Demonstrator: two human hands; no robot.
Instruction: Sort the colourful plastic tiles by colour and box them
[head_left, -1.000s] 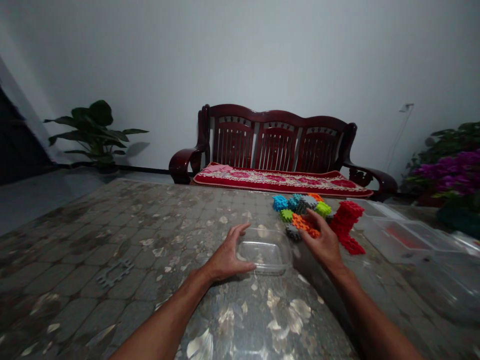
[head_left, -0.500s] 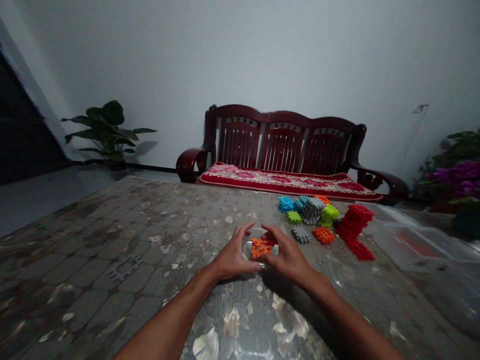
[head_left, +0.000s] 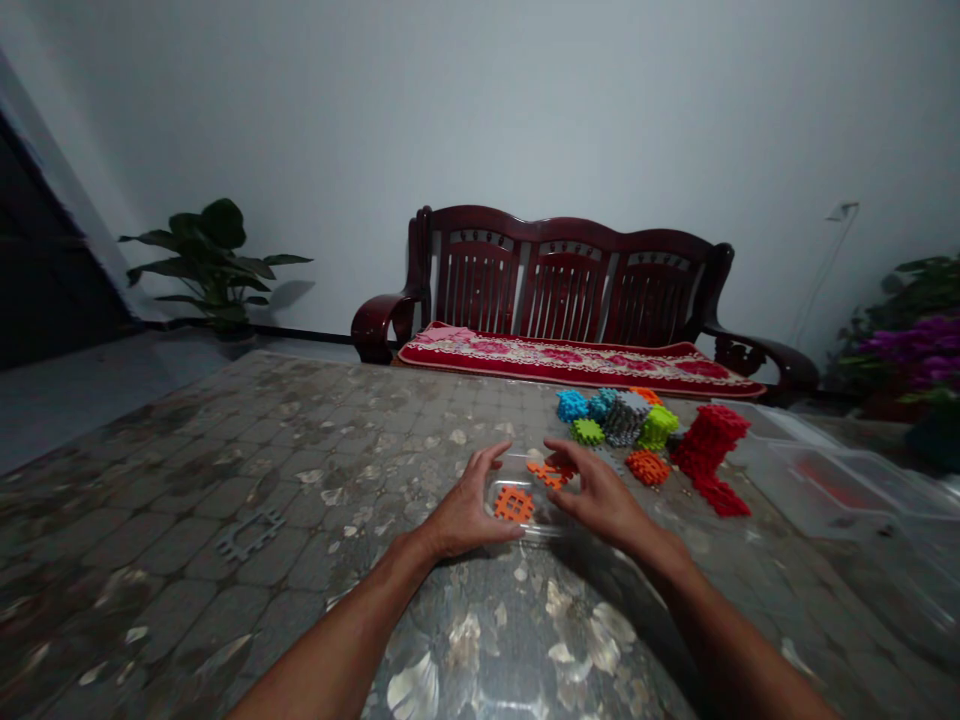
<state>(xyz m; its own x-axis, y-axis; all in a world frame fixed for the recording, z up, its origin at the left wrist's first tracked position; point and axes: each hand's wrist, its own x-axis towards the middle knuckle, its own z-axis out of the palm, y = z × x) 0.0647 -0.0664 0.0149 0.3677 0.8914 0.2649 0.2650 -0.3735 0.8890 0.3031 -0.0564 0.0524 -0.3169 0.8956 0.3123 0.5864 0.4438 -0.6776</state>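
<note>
A small clear plastic box sits on the table in front of me. My left hand is wrapped around its left side, thumb along the near edge and fingers at the far edge. Inside lies a flat orange interlocking tile with square holes and toothed edges. Over the box's right part, my right hand pinches a second orange tile, tilted and lifted off the first. Its fingertips partly cover that tile.
Right of the box stand stacks of tiles: blue, grey, lime, orange and red. Clear plastic bins stand at the far right. One grey tile frame lies at left. Behind the table is a wooden bench.
My right hand has moved right and slightly up with an orange tile, uncovering the other orange tile in the box. My left hand has stayed at the box.
</note>
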